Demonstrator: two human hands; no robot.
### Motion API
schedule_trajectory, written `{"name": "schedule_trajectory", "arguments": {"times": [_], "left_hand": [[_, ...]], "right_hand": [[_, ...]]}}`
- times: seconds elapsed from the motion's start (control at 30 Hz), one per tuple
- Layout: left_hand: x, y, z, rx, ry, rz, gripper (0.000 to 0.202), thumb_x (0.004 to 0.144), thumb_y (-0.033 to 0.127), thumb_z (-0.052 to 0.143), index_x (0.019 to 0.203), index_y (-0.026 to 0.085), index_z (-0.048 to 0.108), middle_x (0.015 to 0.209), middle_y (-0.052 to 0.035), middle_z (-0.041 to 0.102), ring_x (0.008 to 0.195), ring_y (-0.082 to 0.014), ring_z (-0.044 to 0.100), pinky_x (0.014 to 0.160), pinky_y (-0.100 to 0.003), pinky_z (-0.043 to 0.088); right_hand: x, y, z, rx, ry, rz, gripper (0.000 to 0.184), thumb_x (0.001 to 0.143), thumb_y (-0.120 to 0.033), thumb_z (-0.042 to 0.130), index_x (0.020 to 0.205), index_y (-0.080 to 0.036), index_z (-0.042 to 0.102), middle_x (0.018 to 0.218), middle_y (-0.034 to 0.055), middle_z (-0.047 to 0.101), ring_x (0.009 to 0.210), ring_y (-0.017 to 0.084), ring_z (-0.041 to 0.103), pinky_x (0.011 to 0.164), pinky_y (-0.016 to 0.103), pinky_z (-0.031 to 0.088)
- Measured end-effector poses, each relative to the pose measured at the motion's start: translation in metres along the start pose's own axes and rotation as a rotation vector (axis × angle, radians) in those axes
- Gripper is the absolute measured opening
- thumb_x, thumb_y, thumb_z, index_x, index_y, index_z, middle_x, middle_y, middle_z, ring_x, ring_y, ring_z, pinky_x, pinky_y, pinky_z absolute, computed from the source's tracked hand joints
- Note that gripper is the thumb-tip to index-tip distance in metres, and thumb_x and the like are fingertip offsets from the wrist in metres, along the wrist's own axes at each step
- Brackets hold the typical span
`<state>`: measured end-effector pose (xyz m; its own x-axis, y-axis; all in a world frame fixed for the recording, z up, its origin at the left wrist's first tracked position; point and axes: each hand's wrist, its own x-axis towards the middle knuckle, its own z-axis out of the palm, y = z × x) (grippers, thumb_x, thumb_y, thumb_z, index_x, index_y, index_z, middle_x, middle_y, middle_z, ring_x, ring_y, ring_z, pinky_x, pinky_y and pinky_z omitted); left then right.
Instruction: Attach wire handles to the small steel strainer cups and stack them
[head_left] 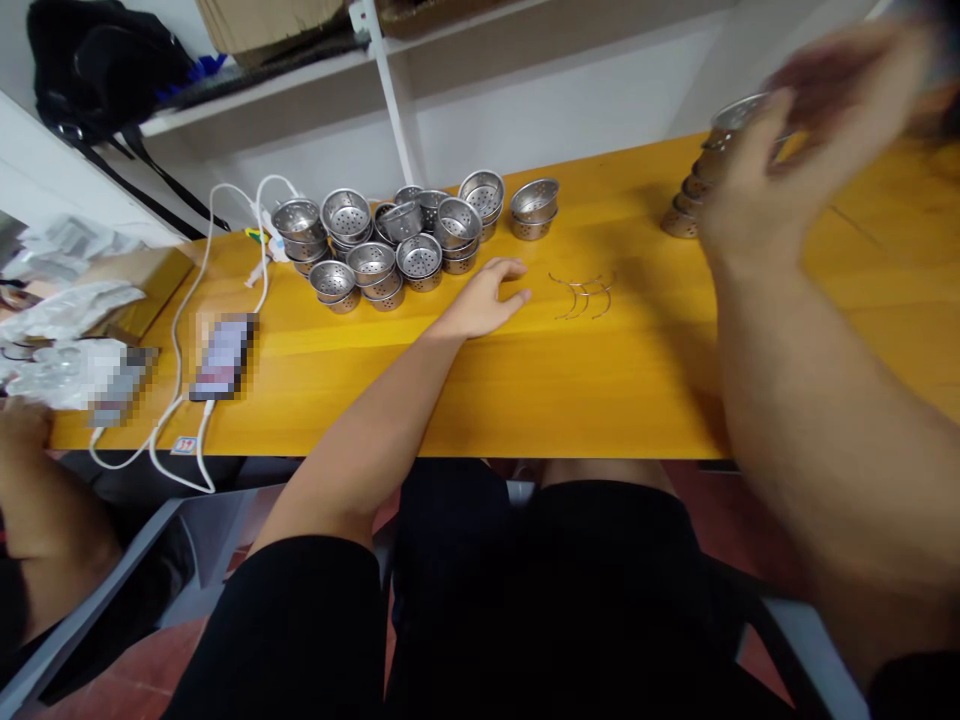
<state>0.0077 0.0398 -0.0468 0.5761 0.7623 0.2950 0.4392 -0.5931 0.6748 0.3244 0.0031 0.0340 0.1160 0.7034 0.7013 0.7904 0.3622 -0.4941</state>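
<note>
My left hand (487,300) lies on the yellow table with thumb and fingers apart, holding nothing. To its right are several thin curved wires (583,290) on the wood. Behind and to the left of it stands a group of small perforated metal cups (420,256), many nested in short stacks; one nested pair (535,208) is set apart on the right. My right hand (810,150) is raised at the upper right, smeared by motion, in front of a taller leaning stack of the same cups (682,215). It partly hides that stack, and whether it grips a cup is unclear.
A phone (223,357) with white charging cables lies left on the table (570,400); another phone (124,385) is beside plastic bags (64,370). Behind are a white shelf (390,90) and a black bag (109,70). Another person's arm (56,480) is at the left edge.
</note>
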Motion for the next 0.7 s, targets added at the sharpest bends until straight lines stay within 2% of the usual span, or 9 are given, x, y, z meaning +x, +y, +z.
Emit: {"name": "schedule_trajectory", "arguments": {"times": [0.03,0.1,0.13,0.23,0.33,0.4,0.5,0.6,0.7], "left_hand": [[-0.001,0.003,0.0,0.025,0.0,-0.008,0.035,0.109,0.021,0.072,0.144,0.014,0.073,0.171,-0.0231,0.071,0.163,-0.0302,0.072,0.15,-0.051,0.053],[-0.002,0.011,-0.002,0.105,-0.02,-0.027,0.035,0.109,0.017,0.071,0.142,0.011,0.075,0.172,-0.0262,0.069,0.166,-0.0323,0.07,0.152,-0.052,0.05],[-0.002,0.015,-0.004,0.148,-0.042,-0.034,0.035,0.108,0.016,0.071,0.142,0.009,0.075,0.174,-0.0275,0.067,0.168,-0.0333,0.069,0.152,-0.052,0.049],[-0.006,0.026,-0.011,0.218,-0.133,-0.032,0.038,0.108,0.016,0.071,0.145,0.01,0.075,0.182,-0.0272,0.06,0.173,-0.0333,0.065,0.154,-0.052,0.046],[-0.014,0.034,-0.017,0.248,-0.211,-0.005,0.043,0.11,0.019,0.068,0.152,0.012,0.072,0.189,-0.0246,0.055,0.177,-0.0332,0.061,0.156,-0.055,0.043],[-0.023,0.041,-0.017,0.288,-0.246,0.028,0.05,0.115,0.022,0.061,0.162,0.007,0.067,0.19,-0.0268,0.054,0.179,-0.0347,0.058,0.155,-0.056,0.044],[-0.038,0.053,-0.013,0.366,-0.255,0.078,0.054,0.12,0.023,0.049,0.169,0.006,0.062,0.19,-0.0247,0.056,0.184,-0.0388,0.051,0.159,-0.065,0.037],[-0.052,0.066,-0.011,0.391,-0.265,0.109,0.054,0.123,0.027,0.046,0.169,0.005,0.063,0.189,-0.0246,0.058,0.182,-0.0389,0.054,0.158,-0.061,0.04],[-0.061,0.073,-0.012,0.397,-0.248,0.136,0.053,0.124,0.028,0.047,0.168,0.004,0.064,0.186,-0.0235,0.062,0.181,-0.0364,0.056,0.158,-0.058,0.043]], "right_hand": [[-0.005,-0.011,0.004,0.043,0.026,0.009,0.08,0.125,-0.077,0.019,0.165,-0.026,0.065,0.164,0.0246,0.066,0.152,0.047,0.066,0.122,0.072,0.052],[-0.017,-0.024,0.018,0.072,-0.246,-0.01,0.05,0.121,-0.06,0.058,0.151,-0.023,0.071,0.149,0.0246,0.075,0.125,0.038,0.076,0.115,0.06,0.061],[-0.023,-0.024,0.026,0.04,-0.369,-0.02,0.044,0.116,-0.052,0.067,0.146,-0.021,0.072,0.148,0.0248,0.075,0.121,0.036,0.076,0.117,0.058,0.061],[-0.033,-0.006,0.048,-0.04,-0.543,-0.008,0.033,0.106,-0.036,0.074,0.133,-0.018,0.074,0.144,0.0254,0.075,0.128,0.038,0.074,0.126,0.06,0.058],[-0.039,0.019,0.056,-0.022,-0.524,-0.033,0.02,0.108,-0.037,0.071,0.121,-0.022,0.074,0.133,0.0233,0.076,0.126,0.039,0.074,0.124,0.064,0.06],[-0.044,0.028,0.053,0.006,-0.474,-0.097,0.018,0.111,-0.043,0.068,0.115,-0.026,0.074,0.126,0.0217,0.077,0.124,0.04,0.074,0.121,0.066,0.061],[-0.053,0.025,0.044,0.024,-0.444,-0.209,0.02,0.117,-0.047,0.062,0.114,-0.032,0.075,0.121,0.0161,0.08,0.124,0.041,0.075,0.119,0.069,0.062],[-0.064,0.013,0.031,0.072,-0.448,-0.226,0.019,0.12,-0.045,0.065,0.124,-0.03,0.076,0.124,0.0172,0.082,0.121,0.043,0.079,0.112,0.071,0.065],[-0.072,0.006,0.022,0.152,-0.439,-0.162,0.015,0.121,-0.04,0.069,0.128,-0.03,0.078,0.128,0.0165,0.082,0.123,0.044,0.081,0.111,0.073,0.066]]}}
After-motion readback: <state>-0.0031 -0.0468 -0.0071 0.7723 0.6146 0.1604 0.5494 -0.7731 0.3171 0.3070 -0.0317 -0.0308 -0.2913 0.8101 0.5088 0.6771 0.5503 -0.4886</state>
